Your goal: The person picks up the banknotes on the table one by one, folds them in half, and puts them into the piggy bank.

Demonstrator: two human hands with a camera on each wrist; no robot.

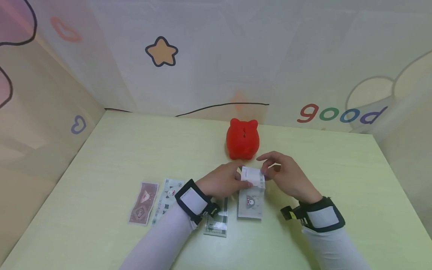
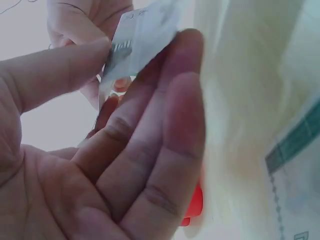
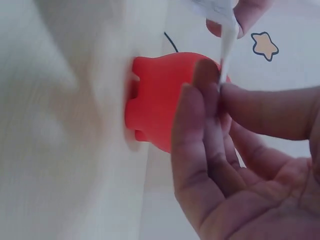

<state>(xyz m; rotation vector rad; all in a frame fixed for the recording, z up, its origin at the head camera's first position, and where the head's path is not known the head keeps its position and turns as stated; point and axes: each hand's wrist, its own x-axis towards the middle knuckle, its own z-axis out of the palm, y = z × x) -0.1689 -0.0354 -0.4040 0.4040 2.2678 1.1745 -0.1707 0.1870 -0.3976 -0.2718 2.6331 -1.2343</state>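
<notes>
A pale paper play banknote (image 1: 253,175) is held between both hands in front of the red piggy bank (image 1: 243,140). My left hand (image 1: 221,182) pinches its left edge between thumb and fingers, as the left wrist view also shows. At its right edge my right hand (image 1: 287,176) pinches the paper (image 3: 227,47) between thumb and fingertips. Below the crease, a grey part with a small cartoon figure (image 1: 250,202) extends toward the front. The piggy bank stands upright, its slot on top in the head view.
A green-bordered note (image 1: 216,227) lies partly under the left wrist. Farther left are a pale blue-green note (image 1: 171,191), partly covered by the sleeve, and a reddish-brown note (image 1: 144,203). A printed backdrop (image 1: 216,67) rises behind the pale table (image 1: 364,187).
</notes>
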